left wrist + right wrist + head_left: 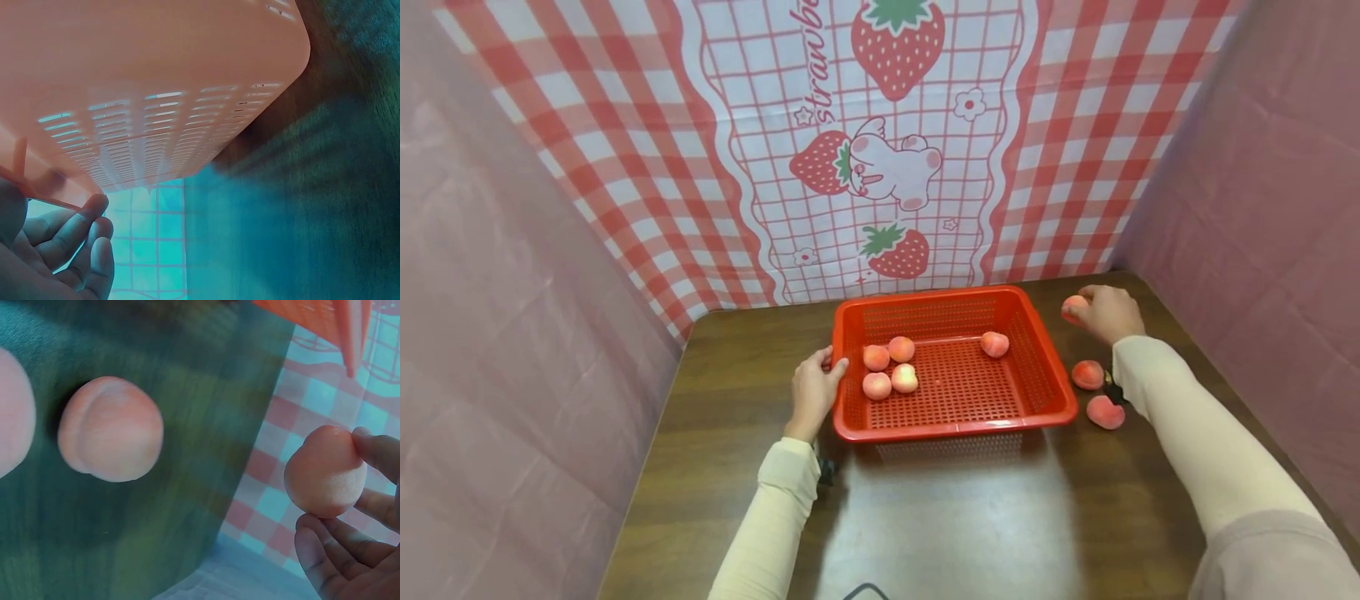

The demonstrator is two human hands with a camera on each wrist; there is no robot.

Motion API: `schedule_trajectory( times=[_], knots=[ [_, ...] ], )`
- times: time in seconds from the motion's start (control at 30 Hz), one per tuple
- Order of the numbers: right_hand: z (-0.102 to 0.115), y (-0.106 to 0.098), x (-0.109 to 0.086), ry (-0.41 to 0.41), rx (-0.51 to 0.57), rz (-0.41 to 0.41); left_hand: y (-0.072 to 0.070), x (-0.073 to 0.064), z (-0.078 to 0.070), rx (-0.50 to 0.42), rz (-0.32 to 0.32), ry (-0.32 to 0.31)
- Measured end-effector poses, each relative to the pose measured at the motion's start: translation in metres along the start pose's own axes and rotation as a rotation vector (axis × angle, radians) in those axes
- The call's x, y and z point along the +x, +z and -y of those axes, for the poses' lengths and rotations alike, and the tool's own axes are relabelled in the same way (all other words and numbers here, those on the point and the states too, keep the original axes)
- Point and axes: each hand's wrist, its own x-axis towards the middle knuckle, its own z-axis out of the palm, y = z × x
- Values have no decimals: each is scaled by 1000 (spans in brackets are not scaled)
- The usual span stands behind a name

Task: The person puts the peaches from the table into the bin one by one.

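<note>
A red plastic basket (1045, 367) stands on the brown table (940, 517). Several peaches lie in it, a cluster (889, 368) at the left and one (994, 343) at the back right. My left hand (822, 377) holds the basket's left rim, thumb over the edge; from the left wrist the fingers (78, 234) curl under the basket's wall (156, 94). My right hand (1093, 311) is right of the basket's far corner and pinches a peach (1073, 307) in its fingertips (325, 480). Two more peaches (1087, 374) (1105, 412) lie on the table beside my right forearm.
A red checked strawberry cloth (880, 167) hangs behind the table, with pink fabric walls (1262, 192) at both sides. Near the front table edge a dark cable end (865, 592) shows. In the right wrist view one loose peach (111, 437) lies close by.
</note>
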Motion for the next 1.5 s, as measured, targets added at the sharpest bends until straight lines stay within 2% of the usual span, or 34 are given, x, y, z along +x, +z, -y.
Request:
schedule_trajectory(
  times=[0.47,0.97,1.27,1.5],
  knots=[
    [28,-6,7,-22,8,-5,0,2,1,-12,13,-23],
    [65,-8,18,-115,-27,-36,-1,2,0,-33,22,-20],
    [89,0,22,-80,17,15,2,3,2,-31,23,-31],
    [104,11,25,-89,74,44,1,3,2,-40,12,-31]
  ],
)
